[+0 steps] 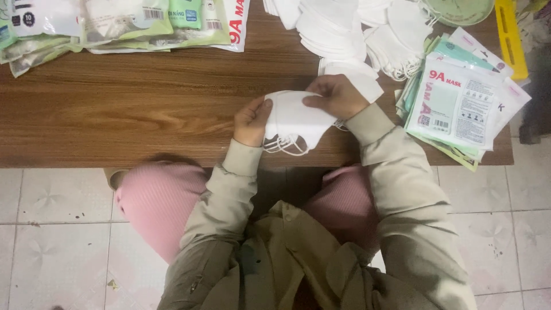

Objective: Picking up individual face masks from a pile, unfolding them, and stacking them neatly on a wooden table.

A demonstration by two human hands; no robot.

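Note:
A small stack of white folded face masks (pixel 295 119) is held between both hands just above the front edge of the wooden table (pixel 132 109). My left hand (pixel 251 121) grips the stack's left end, thumb on top. My right hand (pixel 336 95) holds its upper right end. White ear loops hang from the stack's underside. A loose pile of white masks (pixel 344 28) lies at the back, right behind my right hand.
A fanned stack of flat printed mask pouches (pixel 459 103) lies at the table's right end. More pouches (pixel 120 23) lie along the back left. A green round dish (pixel 459 10) and a yellow strip (pixel 511 37) sit at the far right. Tiled floor lies below.

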